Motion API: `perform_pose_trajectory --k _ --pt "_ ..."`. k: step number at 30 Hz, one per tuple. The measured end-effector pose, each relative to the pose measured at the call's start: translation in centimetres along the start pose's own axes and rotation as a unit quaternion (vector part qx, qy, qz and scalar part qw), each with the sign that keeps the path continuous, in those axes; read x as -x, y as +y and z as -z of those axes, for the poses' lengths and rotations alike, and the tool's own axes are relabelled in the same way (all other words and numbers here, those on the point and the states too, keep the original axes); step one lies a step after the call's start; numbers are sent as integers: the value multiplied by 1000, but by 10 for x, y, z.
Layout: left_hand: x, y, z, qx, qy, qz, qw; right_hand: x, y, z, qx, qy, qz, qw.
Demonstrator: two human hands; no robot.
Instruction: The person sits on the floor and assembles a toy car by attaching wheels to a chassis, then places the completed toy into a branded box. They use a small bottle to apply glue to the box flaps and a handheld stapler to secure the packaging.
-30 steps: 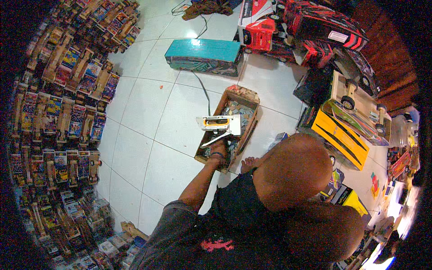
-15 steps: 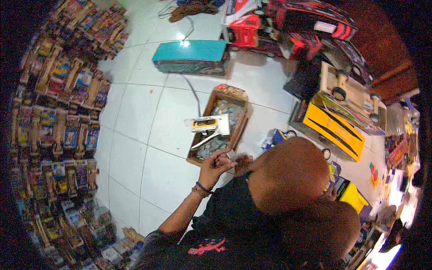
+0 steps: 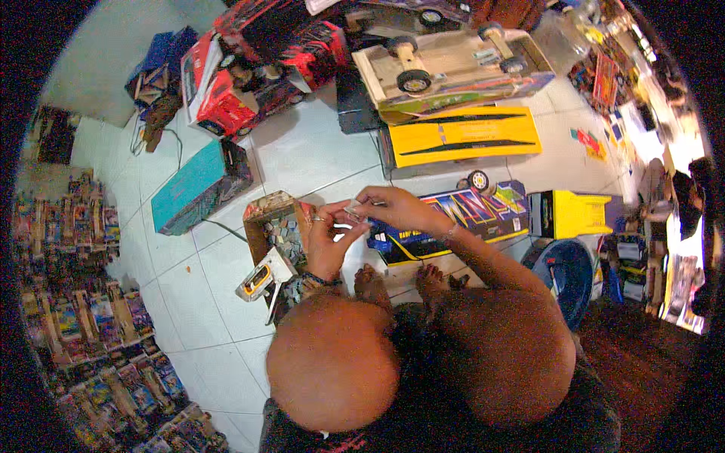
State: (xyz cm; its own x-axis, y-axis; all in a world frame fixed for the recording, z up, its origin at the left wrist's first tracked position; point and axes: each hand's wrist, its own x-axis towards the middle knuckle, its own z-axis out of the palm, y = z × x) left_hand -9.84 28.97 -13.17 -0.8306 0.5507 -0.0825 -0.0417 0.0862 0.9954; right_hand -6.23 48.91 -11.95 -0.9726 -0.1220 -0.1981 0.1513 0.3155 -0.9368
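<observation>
My left hand [image 3: 330, 243] is raised over the right side of a wooden box [image 3: 258, 226], its thumb and fingers drawn together. My right hand [image 3: 399, 209] reaches in from the right, and its fingertips meet those of the left. Between them is a small pale piece [image 3: 352, 212], too small and blurred to name. Small grey and bluish bits [image 3: 288, 235] lie inside the box. A white staple gun [image 3: 266, 275] with a yellow-trimmed handle rests across the box's near end, beside my left wrist.
A turquoise box [image 3: 198, 189] and a red toy truck [image 3: 253, 83] stand at far left. Ahead are an upturned wooden truck body [image 3: 453, 75], a yellow panel [image 3: 464, 137] and a printed blue panel [image 3: 461, 219]. A blue tub [image 3: 565, 281] sits right; stacked toys [image 3: 91, 226] line the left.
The view has swung to the right. My right hand, earlier mostly hidden behind my knee, now shows fully with its fingertips at those of my left hand, which is also raised.
</observation>
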Motion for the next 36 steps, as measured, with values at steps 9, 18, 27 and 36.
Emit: perform_pose_trajectory --k 9,18,27,36 --pt "-1 -26 8 -9 -70 154 985 -4 43 -2 48 -122 -27 991" --pt "8 -55 -7 16 -15 215 976 54 63 -37 27 90 30 995" --pt "11 -79 -15 40 -40 279 959 65 74 -53 280 124 68 949" --pt "15 -82 -23 150 12 310 939 66 82 -57 279 139 107 944"
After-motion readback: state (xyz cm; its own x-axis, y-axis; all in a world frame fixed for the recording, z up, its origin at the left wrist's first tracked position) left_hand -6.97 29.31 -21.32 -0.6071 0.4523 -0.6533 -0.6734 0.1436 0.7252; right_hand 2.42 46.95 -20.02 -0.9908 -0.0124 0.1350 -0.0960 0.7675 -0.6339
